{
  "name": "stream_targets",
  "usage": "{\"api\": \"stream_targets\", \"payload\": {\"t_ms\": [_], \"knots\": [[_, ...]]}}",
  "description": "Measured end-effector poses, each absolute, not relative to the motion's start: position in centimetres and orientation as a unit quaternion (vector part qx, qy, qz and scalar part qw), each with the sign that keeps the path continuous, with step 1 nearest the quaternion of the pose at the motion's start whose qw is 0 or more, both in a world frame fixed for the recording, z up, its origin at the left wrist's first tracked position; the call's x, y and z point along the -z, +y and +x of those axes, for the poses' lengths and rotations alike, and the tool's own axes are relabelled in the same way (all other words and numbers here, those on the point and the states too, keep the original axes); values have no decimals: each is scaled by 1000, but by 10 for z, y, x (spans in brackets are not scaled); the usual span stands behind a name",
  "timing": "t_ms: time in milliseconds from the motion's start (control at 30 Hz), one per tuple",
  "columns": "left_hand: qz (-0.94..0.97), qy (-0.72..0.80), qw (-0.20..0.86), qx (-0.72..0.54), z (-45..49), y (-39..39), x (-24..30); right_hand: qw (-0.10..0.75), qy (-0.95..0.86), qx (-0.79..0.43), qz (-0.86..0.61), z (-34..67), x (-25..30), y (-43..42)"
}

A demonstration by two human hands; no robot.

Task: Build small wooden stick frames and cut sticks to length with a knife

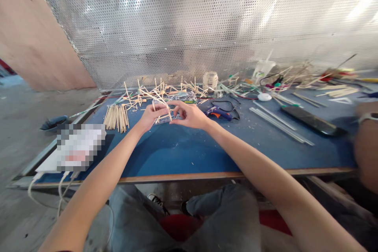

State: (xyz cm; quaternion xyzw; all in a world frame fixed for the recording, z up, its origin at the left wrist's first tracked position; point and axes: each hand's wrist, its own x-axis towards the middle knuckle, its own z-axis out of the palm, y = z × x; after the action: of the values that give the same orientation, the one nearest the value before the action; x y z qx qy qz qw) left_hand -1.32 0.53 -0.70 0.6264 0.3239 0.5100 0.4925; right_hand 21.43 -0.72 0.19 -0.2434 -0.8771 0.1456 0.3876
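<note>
Two hands meet over the blue worktable (177,149). The left hand (153,115) curls shut around a thin wooden stick (169,115), which slants down toward a clear plastic piece (177,118) lying beneath. The right hand (190,115) bends its thumb and forefinger in toward the same stick; it seems to pinch it, though contact is hard to make out. The step in hand looks like lining up one stick for joining, and any further move calls for a steady pinch and a free hand. The hot glue gun (220,113) lies just right of the right hand, a bundle of sticks (116,117) left, and a tangle of joined sticks (159,91) behind.
</note>
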Motion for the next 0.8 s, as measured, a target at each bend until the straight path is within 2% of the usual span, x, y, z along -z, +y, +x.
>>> {"api": "stream_targets", "payload": {"t_ms": [467,800], "knots": [[634,313,483,-517,-13,4,4,384,-878,-150,-242,215,-4,-7],[647,316,468,-513,-16,7,8,434,-832,-234,-255,218,-2,-3]]}}
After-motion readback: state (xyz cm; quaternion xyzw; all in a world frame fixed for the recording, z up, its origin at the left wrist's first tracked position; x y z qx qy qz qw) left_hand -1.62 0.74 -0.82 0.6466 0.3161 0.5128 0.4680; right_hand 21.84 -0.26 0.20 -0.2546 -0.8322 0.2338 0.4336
